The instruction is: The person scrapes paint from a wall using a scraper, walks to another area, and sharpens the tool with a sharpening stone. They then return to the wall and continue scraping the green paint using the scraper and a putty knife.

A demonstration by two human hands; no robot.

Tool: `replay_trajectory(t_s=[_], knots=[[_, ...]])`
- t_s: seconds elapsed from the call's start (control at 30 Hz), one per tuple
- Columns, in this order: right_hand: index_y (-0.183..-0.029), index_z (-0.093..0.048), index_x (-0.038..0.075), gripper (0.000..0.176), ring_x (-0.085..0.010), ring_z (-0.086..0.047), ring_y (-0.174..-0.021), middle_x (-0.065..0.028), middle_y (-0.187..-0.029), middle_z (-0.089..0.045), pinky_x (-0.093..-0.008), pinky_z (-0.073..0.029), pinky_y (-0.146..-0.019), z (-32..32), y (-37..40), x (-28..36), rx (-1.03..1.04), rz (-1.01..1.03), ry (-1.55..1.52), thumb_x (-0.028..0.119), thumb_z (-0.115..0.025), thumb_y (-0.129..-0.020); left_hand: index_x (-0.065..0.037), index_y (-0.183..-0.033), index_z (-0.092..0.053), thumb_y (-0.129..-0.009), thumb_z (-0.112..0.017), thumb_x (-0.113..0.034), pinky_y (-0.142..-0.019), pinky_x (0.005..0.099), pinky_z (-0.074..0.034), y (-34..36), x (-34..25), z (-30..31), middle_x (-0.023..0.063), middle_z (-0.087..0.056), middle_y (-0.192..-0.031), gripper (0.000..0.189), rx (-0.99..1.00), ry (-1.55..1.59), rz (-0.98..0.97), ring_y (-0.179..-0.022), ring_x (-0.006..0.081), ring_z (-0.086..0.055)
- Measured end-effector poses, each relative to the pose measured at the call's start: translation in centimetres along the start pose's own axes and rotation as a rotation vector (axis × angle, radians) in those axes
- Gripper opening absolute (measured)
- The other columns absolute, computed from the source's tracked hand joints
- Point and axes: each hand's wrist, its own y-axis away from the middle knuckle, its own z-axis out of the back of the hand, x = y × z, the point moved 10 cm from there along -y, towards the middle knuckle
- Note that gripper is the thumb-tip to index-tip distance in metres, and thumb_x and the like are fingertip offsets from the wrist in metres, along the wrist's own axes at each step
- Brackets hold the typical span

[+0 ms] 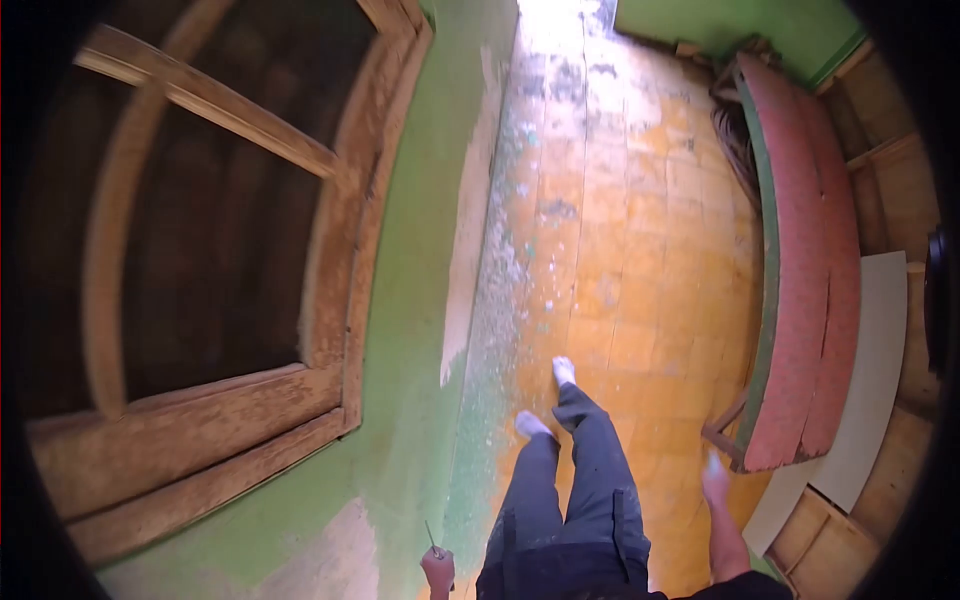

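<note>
The left hand is closed around a thin-shafted tool, which projects forward from the fist. The right hand, blurred, is near the red-topped bench; its opening and contents cannot be determined.

At nine o'clock the wooden window frame is showing weathered brown; the wall beside it is displaying green, with pale beige patches interrupting it toward seven. Toward two, the tiled floor is forming an orange-yellow grid, turning whitish with grey blotches near one. At three, the bench is showing dusty pink, green edging it. Toward five, the trousers are appearing dark grey; at six, the thin tool is looking dark.
</note>
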Motion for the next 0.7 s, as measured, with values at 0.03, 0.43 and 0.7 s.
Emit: replay_trajectory(t_s=[0.03, 0.43, 0.7], knots=[[-0.131, -0.054, 0.002, 0.043, -0.0398, -0.064, -0.099, -0.0255, -0.106, -0.066, -0.0460, -0.050, -0.081, 3.6, 4.9, -4.4, 0.037, -0.215, 0.167, 0.010, -0.049, -0.088, 0.000, -0.060, -0.046, -0.069, -0.059, -0.004, -0.049, 0.0399, -0.038, -0.1, -0.2, -0.5, 0.0115, -0.044, -0.050, 0.016, -0.013, -0.016, -0.004, -0.046, 0.0228, -0.048], [-0.130, -0.050, 0.004, 0.040, -0.0430, -0.061, -0.102, -0.0236, -0.114, -0.064, -0.0507, -0.049, -0.085, 17.4, -3.6, -14.5, -0.418, -0.346, 0.078, 0.016, -0.052, -0.092, 0.001, -0.065, -0.060, -0.085, -0.061, -0.028, -0.047, 0.0390, -0.048, -0.3, -16.8, -13.8, 0.0120, -0.057, -0.052, 0.035, 0.154, 0.092, 0.098, -0.044, 0.0226, -0.059], [-0.115, -0.061, 0.000, 0.037, -0.0303, -0.066, -0.084, -0.0178, -0.089, -0.068, -0.0420, -0.050, -0.077, 36.9, -29.1, 19.1, -0.368, 0.166, -0.384, 0.021, -0.059, -0.084, 0.002, -0.069, -0.061, -0.087, -0.059, -0.031, -0.049, 0.0401, -0.050, -2.3, -37.5, -22.2, 0.0141, -0.061, -0.056, 0.038, 0.193, 0.164, -0.052, -0.049, 0.0248, -0.063]])
